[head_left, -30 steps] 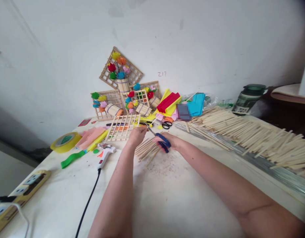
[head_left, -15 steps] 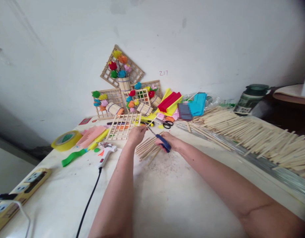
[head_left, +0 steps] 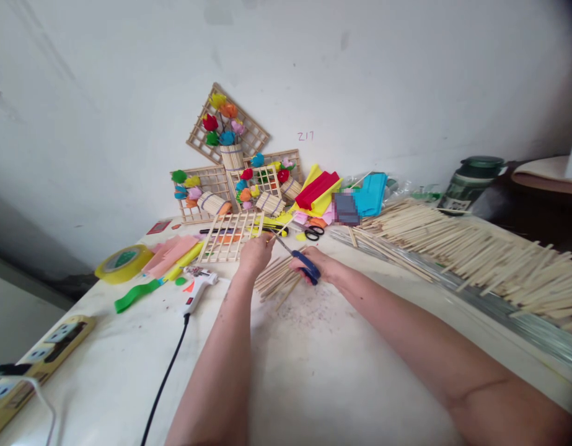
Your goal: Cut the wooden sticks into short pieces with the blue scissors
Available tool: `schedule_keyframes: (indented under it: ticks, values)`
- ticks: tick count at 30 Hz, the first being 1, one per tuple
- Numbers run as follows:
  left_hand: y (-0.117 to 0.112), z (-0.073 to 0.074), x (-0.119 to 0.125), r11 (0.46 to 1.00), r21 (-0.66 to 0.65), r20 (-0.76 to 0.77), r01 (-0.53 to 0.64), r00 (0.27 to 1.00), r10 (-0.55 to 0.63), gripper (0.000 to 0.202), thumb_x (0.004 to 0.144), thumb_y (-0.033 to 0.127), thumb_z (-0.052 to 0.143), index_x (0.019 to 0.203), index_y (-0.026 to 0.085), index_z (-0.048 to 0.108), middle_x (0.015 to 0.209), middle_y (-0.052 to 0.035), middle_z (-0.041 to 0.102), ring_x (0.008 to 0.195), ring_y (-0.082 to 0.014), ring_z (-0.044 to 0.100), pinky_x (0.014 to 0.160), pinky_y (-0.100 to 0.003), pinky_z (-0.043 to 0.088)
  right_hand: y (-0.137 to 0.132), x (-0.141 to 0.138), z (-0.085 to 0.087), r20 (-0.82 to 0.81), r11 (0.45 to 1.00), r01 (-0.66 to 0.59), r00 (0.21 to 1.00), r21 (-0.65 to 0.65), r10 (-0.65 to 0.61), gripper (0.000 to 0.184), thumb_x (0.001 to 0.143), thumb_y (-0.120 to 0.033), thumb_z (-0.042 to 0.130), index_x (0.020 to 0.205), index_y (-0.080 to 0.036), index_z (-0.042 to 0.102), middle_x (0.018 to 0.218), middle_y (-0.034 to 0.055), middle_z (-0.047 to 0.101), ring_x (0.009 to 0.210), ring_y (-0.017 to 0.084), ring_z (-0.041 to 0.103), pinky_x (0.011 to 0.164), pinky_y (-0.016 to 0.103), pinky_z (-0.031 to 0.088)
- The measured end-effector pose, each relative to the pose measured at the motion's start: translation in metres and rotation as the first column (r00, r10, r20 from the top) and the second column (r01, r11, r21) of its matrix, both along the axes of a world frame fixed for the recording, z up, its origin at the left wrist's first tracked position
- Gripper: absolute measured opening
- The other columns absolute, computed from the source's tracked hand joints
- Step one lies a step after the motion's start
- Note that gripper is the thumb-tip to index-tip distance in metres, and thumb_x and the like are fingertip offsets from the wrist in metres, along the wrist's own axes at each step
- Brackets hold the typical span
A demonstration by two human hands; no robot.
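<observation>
My right hand [head_left: 321,262] is closed around the dark blue handles of a pair of scissors [head_left: 307,267]. Their metal blades point up and left, toward my left hand [head_left: 256,255]. That hand pinches a thin wooden stick [head_left: 287,227], which slants up to the right past the blade tips. Whether the blades touch the stick is too small to tell. Below both hands, a bunch of cut wooden sticks [head_left: 277,279] lies on the white table [head_left: 341,371]. A small wooden lattice [head_left: 223,244] rests just left of my left hand.
A glue gun [head_left: 199,291] with a black cord, yellow tape [head_left: 124,261] and a power strip [head_left: 48,353] lie left. Lattices with paper flowers [head_left: 227,114] lean on the wall. Black-handled scissors [head_left: 314,233], coloured paper [head_left: 318,191], many long sticks [head_left: 476,254] and a green bottle [head_left: 474,183] are behind and right.
Almost nothing differs. Both hands keep their grip on the stick and the scissors, and the view has shifted very slightly.
</observation>
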State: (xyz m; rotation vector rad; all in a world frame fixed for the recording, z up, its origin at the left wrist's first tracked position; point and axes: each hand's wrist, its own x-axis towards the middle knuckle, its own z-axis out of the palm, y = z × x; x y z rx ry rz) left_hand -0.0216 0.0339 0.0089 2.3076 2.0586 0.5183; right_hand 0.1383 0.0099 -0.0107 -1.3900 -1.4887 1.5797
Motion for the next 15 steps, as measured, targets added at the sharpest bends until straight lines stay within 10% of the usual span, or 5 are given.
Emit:
schedule_keyframes:
  ticks: [15]
  values:
    - [-0.002,-0.002,0.012,0.984,0.171,-0.002,-0.049,0.999,0.050,0.036,0.086,0.038,0.030,0.100,0.022,0.059,0.085,-0.0072,0.066,0.077,-0.0181,0.059,0.063,-0.025,0.035,0.017,0.001,-0.023,0.166,0.974,0.034,0.983,0.225,-0.073,0.018,0.064,-0.025,0.057,0.051,-0.013,0.052,0.042,-0.0010,0.049,0.034,0.007,0.045,0.032,0.016,0.029]
